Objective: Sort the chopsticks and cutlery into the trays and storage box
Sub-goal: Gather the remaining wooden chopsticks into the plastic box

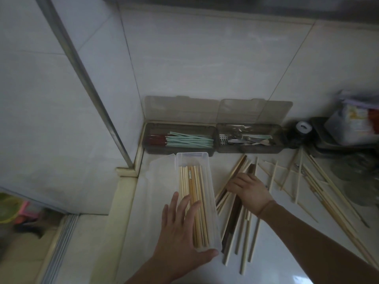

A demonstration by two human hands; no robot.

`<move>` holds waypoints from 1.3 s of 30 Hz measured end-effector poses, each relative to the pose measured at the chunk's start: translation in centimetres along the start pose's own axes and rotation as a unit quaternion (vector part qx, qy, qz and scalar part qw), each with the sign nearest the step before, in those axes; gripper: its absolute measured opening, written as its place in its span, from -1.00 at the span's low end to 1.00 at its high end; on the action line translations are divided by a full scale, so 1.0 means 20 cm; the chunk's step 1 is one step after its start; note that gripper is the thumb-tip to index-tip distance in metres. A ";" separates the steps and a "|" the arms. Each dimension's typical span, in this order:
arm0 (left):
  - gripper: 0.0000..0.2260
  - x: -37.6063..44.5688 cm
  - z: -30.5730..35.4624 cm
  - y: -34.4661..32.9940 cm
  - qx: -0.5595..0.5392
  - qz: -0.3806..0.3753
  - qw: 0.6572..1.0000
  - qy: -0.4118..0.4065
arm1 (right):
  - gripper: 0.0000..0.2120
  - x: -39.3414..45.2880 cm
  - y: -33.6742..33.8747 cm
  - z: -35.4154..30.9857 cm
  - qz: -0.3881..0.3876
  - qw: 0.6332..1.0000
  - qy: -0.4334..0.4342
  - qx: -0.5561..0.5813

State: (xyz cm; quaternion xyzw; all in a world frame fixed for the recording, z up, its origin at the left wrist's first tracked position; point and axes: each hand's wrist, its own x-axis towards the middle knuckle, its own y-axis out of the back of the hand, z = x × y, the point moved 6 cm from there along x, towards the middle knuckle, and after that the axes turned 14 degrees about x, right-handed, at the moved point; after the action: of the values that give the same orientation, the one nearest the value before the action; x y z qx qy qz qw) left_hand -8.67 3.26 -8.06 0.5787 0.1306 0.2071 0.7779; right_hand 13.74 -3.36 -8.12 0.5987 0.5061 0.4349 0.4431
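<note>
Taking the clear storage box on the pale counter as the landmark and moving from its left side to the right: the left hand lies flat over the near end of the box, fingers straight and spread across the wooden chopsticks packed lengthways inside, thumb along the near rim, gripping nothing. Just behind the box, against the tiled wall, stands a dark tray holding green-and-red chopsticks, its lid up. Right of that tray, behind and to the right of the box, a second dark tray holds metal cutlery. Just right of the box, the right hand rests on a bundle of loose chopsticks, fingers bent over them; whether it actually grips them I cannot tell. Farther right of the box, scattered chopsticks lie fanned across the counter
</note>
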 end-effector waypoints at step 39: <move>-0.42 0.01 0.00 -0.03 0.076 -0.002 0.997 -0.021 | -0.36 0.22 0.27 -0.45 0.127 0.961 -0.143 0.202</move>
State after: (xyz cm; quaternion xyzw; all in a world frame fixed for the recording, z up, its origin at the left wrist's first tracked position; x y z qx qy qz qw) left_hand -8.44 3.16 -8.64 0.6403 0.1303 0.1827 0.7346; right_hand 6.76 1.27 -0.44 0.7909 0.4344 0.2864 0.3222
